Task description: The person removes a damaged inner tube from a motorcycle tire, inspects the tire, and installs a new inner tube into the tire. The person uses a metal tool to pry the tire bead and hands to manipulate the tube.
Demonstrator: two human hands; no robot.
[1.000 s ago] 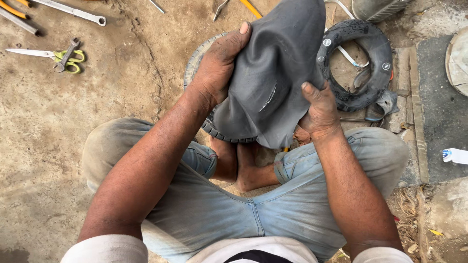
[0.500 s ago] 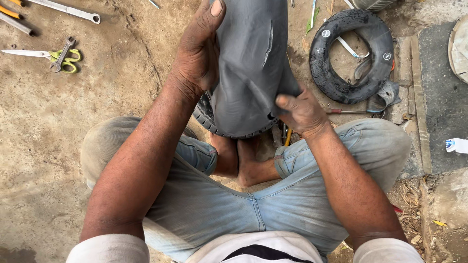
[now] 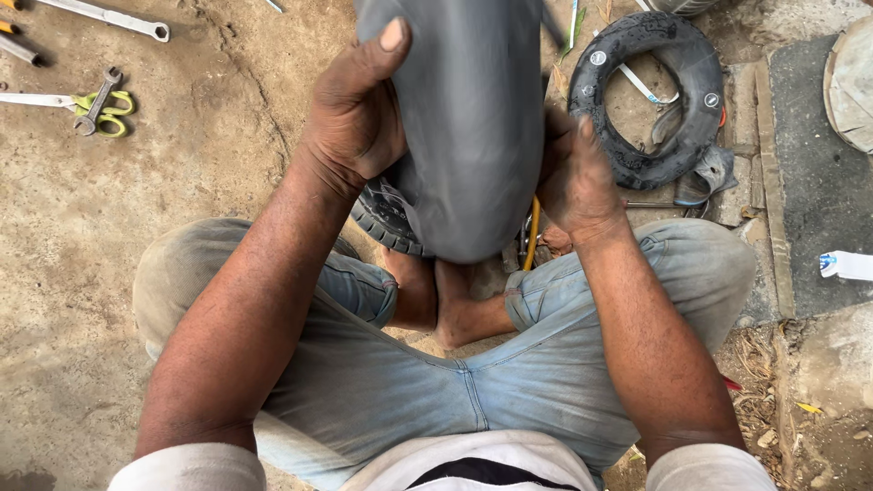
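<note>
Bare dirt floor [image 3: 164,227] was littered with tools. A grey rubber inner tube [image 3: 473,127] (soft, light, floppy) was pinched between the left hand [image 3: 355,127] and right hand [image 3: 573,173], best gripped at its flanks.

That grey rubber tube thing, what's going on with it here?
A person sits cross-legged on the dirt ground, holding a grey inner tube upright between both hands. The left hand grips its left side with the thumb pressed on top; the right hand presses flat against its right side. A treaded tyre lies under it by the bare feet. A second black tube, scissors and a wrench lie nearby.
</note>
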